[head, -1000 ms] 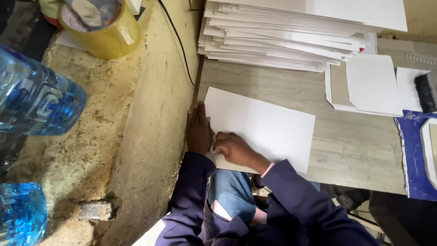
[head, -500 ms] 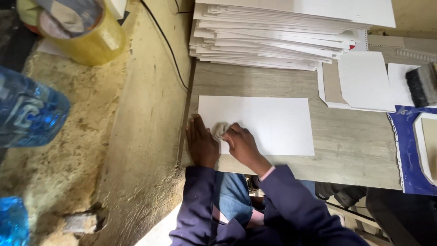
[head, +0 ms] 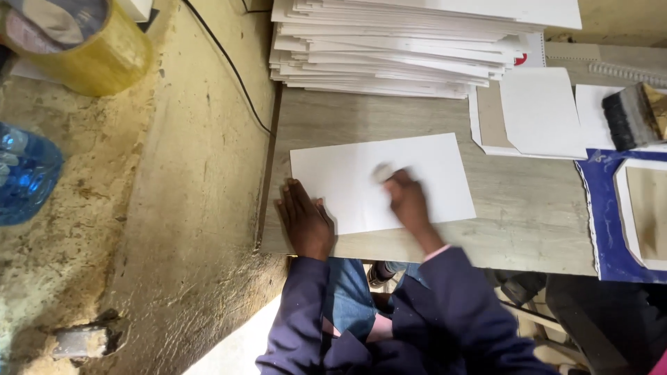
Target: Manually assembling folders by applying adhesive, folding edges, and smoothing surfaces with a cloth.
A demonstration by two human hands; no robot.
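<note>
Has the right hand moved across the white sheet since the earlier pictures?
Yes. The right hand has slid from beside the left hand toward the middle of the white sheet.

Left hand (head: 306, 223) lies flat, palm down, on the near-left corner of the white sheet (head: 424, 170), pinning it to the grey wooden table (head: 528, 215). Right hand (head: 408, 201) sits on the sheet's middle, fingers closed round a small pale pad (head: 383, 173) (blurred, so its kind is hard to tell). Behind the sheet, a tall stack of white boards (head: 403, 42). Right of it, a brush (head: 632, 118) above a blue sheet (head: 599, 222). Far left, a yellow tape roll (head: 83, 48) and a blue bottle (head: 24, 177).
</note>
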